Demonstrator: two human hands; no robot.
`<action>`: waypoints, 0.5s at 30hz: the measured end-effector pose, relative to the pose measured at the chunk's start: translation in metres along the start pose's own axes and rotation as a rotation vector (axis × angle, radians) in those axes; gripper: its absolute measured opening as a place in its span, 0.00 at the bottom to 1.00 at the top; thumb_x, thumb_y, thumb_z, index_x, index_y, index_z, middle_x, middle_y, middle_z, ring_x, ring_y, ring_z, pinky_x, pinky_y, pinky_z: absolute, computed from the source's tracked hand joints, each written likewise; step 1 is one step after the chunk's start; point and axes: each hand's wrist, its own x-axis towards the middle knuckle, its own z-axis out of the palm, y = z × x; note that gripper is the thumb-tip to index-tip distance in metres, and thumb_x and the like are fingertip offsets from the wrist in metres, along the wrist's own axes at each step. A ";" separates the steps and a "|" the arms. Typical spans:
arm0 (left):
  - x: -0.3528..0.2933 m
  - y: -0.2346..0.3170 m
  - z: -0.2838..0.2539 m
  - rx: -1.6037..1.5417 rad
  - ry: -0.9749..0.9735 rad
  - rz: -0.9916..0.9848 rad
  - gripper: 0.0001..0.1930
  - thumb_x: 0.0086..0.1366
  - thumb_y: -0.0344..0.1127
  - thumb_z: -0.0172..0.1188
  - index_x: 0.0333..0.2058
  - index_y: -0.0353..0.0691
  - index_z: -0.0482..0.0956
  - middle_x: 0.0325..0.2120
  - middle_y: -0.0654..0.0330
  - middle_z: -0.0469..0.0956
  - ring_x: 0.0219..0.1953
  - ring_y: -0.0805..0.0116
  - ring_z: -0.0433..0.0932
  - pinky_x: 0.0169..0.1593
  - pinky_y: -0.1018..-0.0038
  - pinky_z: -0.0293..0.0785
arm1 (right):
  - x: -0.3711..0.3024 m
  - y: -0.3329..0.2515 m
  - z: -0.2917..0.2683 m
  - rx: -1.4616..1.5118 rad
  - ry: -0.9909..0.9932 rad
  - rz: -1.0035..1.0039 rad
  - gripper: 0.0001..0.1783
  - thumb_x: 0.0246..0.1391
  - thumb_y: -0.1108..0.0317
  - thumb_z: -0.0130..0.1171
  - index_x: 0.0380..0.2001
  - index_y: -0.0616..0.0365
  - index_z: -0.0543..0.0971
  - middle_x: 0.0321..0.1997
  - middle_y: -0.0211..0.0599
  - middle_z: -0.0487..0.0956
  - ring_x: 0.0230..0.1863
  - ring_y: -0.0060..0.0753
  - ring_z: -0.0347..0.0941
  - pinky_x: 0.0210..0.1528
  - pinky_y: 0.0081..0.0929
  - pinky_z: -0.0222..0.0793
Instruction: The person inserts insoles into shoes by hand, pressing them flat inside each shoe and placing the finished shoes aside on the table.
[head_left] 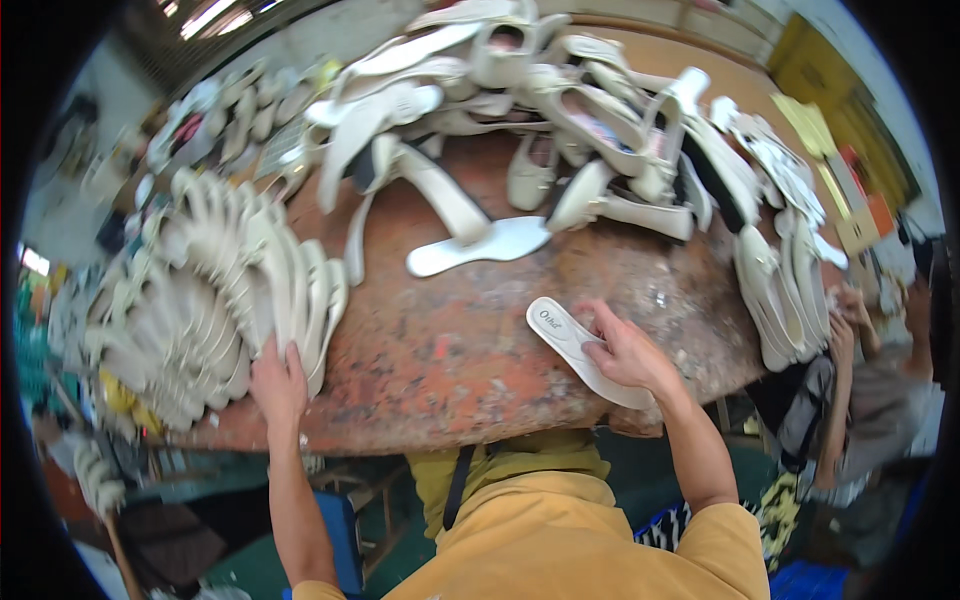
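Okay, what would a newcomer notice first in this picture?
Probably the jumbled heap of cream flat shoes across the far side of the scuffed reddish-brown table. Then the fanned rows of cream shoes at the table's left, touched by the left grip, and the slim pale foot-shaped insole in the right grip near the front edge.

Your shirt (560, 545) is mustard yellow, your trousers (545, 455) olive-yellow. You hold 1 off-white insole (562, 338) with dark lettering. The shoes (285, 265) to your left are cream; your tabletop (400, 365) is mottled reddish-brown.
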 end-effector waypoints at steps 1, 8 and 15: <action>-0.004 0.017 0.012 0.338 0.332 0.108 0.23 0.75 0.46 0.61 0.60 0.36 0.83 0.53 0.37 0.84 0.58 0.36 0.81 0.61 0.43 0.75 | -0.012 0.031 -0.001 -0.165 0.040 -0.034 0.11 0.66 0.69 0.59 0.51 0.51 0.77 0.46 0.51 0.85 0.45 0.62 0.83 0.49 0.57 0.79; -0.032 0.361 0.088 -0.519 0.140 1.337 0.24 0.62 0.31 0.71 0.57 0.34 0.82 0.59 0.47 0.81 0.63 0.46 0.79 0.66 0.56 0.77 | -0.040 0.042 0.046 -0.595 0.398 -0.146 0.28 0.55 0.43 0.75 0.44 0.54 0.78 0.39 0.37 0.78 0.45 0.46 0.81 0.47 0.45 0.74; -0.025 0.497 0.189 -0.355 -0.278 0.960 0.30 0.64 0.40 0.74 0.60 0.34 0.77 0.58 0.43 0.76 0.50 0.39 0.83 0.55 0.51 0.82 | -0.033 0.051 0.055 -0.411 0.437 -0.178 0.28 0.51 0.45 0.78 0.41 0.53 0.78 0.39 0.36 0.78 0.44 0.44 0.80 0.47 0.44 0.72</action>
